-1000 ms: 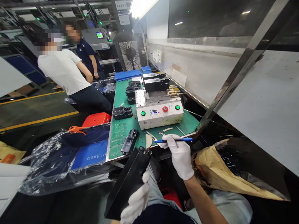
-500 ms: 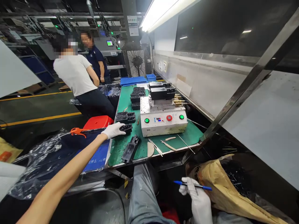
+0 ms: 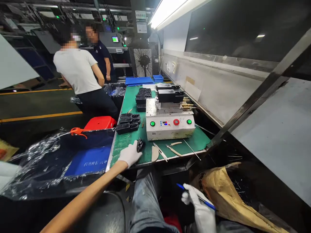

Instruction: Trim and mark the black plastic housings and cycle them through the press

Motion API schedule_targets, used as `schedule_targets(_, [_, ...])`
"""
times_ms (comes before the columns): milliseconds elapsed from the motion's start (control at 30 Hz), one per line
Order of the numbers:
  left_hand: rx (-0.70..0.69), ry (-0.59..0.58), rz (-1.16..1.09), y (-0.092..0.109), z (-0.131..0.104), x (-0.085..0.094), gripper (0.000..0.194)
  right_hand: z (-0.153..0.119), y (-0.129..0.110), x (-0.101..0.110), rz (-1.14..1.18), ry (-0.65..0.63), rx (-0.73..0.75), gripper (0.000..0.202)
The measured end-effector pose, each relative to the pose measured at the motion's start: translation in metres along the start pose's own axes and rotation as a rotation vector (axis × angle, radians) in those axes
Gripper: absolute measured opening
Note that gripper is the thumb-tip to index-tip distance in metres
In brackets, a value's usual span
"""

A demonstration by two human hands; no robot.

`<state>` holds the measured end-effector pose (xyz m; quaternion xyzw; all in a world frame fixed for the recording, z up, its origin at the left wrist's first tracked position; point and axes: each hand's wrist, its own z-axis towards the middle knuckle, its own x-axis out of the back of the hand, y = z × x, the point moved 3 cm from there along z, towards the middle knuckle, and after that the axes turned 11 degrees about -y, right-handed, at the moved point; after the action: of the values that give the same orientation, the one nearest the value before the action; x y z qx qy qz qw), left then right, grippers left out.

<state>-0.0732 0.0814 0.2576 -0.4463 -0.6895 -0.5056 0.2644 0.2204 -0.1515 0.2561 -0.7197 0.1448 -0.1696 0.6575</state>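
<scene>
The step in hand looks to be taking hold of a single black part (image 3: pixel 140 145) at the near end of the desk (image 3: pixel 200 137). The gloved left hand (image 3: pixel 130 153) lies over it from the near left, covering most of the part, so that only the end with its small fittings shows past the fingers; whether they are pressed tight on it cannot be told. The hands are well apart: the right hand (image 3: pixel 200 207), also gloved, is off the desk, low above the lap, its fingers closed around a slim blue pen-shaped tool (image 3: pixel 209 205) held at a slant. Beyond the left hand, other black parts (image 3: pixel 127 127) lie side by side near the desk's left edge, next to the white control box (image 3: pixel 170 131). To the right of the part under the hand, and near it, lie a pale half-round piece (image 3: pixel 155 154), metal tweezers (image 3: pixel 160 152) and cutters (image 3: pixel 175 151) with pale handles. As a judgement, the next move calls for a sure grip along the part's sides and a lift clear of those loose tools, with the blue tool's tip held away from the left hand.
</scene>
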Motion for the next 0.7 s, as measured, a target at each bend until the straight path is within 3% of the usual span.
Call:
schedule_targets(100, [-0.031, 0.008, -0.183, -0.003, -0.029, 0.002, 0.054, -0.005, -0.033, -0.039, -0.034, -0.326, 0.130, 0.027])
schedule_targets(200, [-0.117, 0.067, -0.426, 0.003, -0.067, 0.012, 0.061, -0.021, -0.063, -0.071, -0.106, -0.493, 0.488, 0.017])
schedule_targets(267, [-0.167, 0.134, -0.649, 0.012, -0.093, 0.015, 0.062, -0.030, -0.072, -0.085, -0.124, -0.492, 0.667, 0.025])
schedule_targets(367, [-0.190, 0.195, -0.922, 0.028, -0.120, 0.011, 0.060, -0.036, -0.073, -0.095, -0.147, -0.483, 0.740, 0.031])
schedule_targets(700, [-0.250, 0.241, -0.935, 0.053, -0.129, 0.019, 0.056, -0.044, -0.072, -0.082, -0.263, -0.473, 0.725, 0.025])
